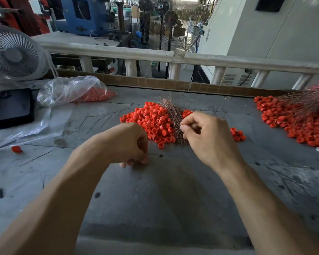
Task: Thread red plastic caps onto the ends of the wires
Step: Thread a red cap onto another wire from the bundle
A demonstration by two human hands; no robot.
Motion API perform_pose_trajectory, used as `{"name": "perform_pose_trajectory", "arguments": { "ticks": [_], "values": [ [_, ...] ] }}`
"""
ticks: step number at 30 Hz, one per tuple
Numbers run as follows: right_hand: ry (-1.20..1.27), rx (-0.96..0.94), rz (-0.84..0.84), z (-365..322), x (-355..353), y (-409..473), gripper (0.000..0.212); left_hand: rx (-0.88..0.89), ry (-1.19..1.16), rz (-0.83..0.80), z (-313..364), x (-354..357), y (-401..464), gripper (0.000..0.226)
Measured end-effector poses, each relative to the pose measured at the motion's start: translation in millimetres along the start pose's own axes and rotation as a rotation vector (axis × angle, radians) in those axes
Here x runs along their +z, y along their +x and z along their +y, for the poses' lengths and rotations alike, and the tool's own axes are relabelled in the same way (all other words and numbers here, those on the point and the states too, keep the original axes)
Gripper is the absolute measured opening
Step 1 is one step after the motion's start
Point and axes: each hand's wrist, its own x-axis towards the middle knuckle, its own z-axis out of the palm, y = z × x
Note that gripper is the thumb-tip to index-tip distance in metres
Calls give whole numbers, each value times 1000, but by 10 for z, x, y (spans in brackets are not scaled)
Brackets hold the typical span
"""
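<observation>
Both hands are in at the middle of the frame, low over the grey table (173,190). The right hand (208,137) has its fingers curled in tight, thumb and forefinger pinching at the edge of the wire bundle (173,116), apparently picking out a single strand, though the strand itself is too fine to make out. The left hand (129,144) sits down and to the left, fingers curled under with the tips on the table; whether there's a cap or a wire inside that curl I cannot tell.

The bundle runs from the upper middle down toward the lower middle, long axis nearly straight up and down the frame, lying across the pile of red caps (151,122). It lies just left of the right fingers, touching them; the right hand is clearly the nearer one. The caps spread left of the bundle, just above and right of the left hand, so a cap is a short reach up.

At the right edge, a second heap of caps (287,124) with wires over it, likely finished work. Upper left, a plastic bag (66,91) of more caps.

No readable writing or brands anywhere
</observation>
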Motion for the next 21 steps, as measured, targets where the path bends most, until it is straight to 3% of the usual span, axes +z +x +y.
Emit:
{"name": "perform_pose_trajectory", "arguments": {
  "ticks": [5, 9, 13, 21],
  "values": [
    [11, 13, -16, 4, 22, -13, 10, 45, -149, 205, -7, 87, 77, 15],
    [80, 13, -18, -14, 39, -27, 11, 93, -569, 394, 123, 145, 80, 11],
    [148, 5, 0, -44, 54, -38, 9, 163, -1014, 350, 222, 195, 87, 15],
    [279, -18, 49, -36, 75, -43, 8, 252, -1383, 288, 343, 257, 124, 29]
  ]
}}
